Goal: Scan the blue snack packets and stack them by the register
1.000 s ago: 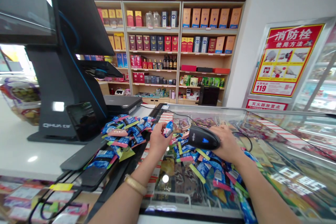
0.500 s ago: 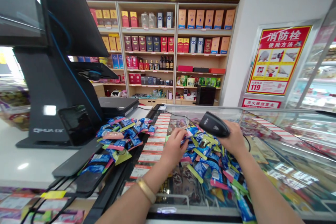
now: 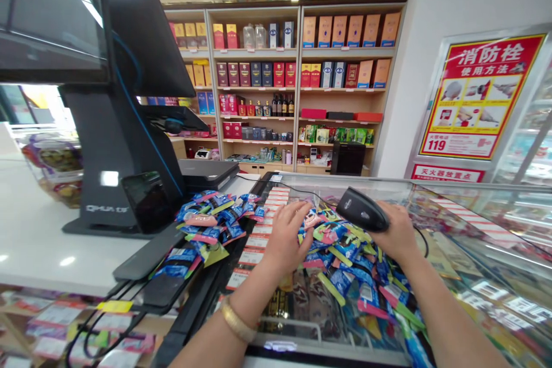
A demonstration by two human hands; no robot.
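My right hand (image 3: 399, 234) grips a black barcode scanner (image 3: 361, 210), held just above a heap of small blue, pink and green snack packets (image 3: 349, 264) on the glass counter top (image 3: 466, 253). My left hand (image 3: 287, 237), with a gold bracelet on its wrist, rests on the left edge of that heap, fingers curled on packets near a pink one (image 3: 311, 219). I cannot tell if it holds one. A second pile of the same packets (image 3: 211, 224) lies to the left, by the till.
A black checkout terminal (image 3: 103, 115) with a screen stands on the white counter at left, cables (image 3: 107, 322) trailing off its front. The scanner's cord (image 3: 297, 188) runs across the glass. Shelves of boxed goods (image 3: 293, 80) fill the back wall. A red fire notice (image 3: 478, 98) hangs at right.
My left hand held one packet up before the scanner, then dropped into the right heap and now lies on it. The scanner has lifted slightly and turned to the right.
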